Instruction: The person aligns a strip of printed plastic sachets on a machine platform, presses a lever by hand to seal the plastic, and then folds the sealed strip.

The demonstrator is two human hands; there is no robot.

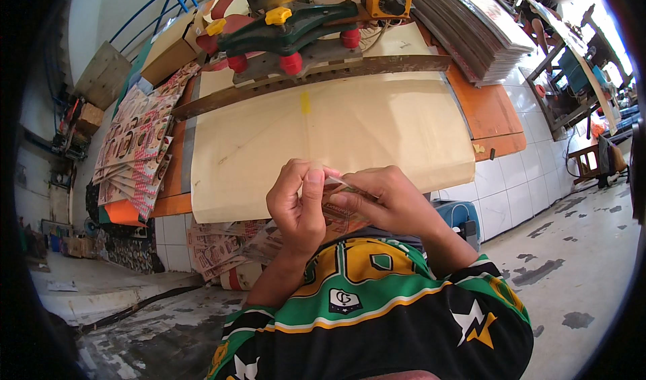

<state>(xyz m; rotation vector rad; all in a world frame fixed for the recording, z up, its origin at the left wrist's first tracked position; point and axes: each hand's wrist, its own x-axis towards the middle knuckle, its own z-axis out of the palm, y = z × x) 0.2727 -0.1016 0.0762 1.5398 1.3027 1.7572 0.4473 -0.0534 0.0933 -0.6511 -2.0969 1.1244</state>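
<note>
A thin, stiff-looking printed piece with a pale edge (332, 190) sits between the left hand (297, 202) and the right hand (378, 195), above the near edge of a broad cream-coloured sheet (323, 158). The grip is narrow on both sides: the right thumb and fingers pinch the piece, and the left thumb and fingertips close on its far end. Much of it is hidden, so its full outline cannot be told. It looks light, probably like card, likely to bend or crease if squeezed hard, and its edge offers the surest hold, with a light pinch near each end. Room for moving spreads over the cream sheet, bounded at the far side by a long, rust-brown metal bar (316, 86). To the left, fanned red-and-white printed sheets (138, 134) lie on the orange wooden desk (498, 121); to the right rises a tall stack of flat sheets (474, 33). Close to the body, loose printed sheets (225, 245) sit lower than the desk edge.
</note>
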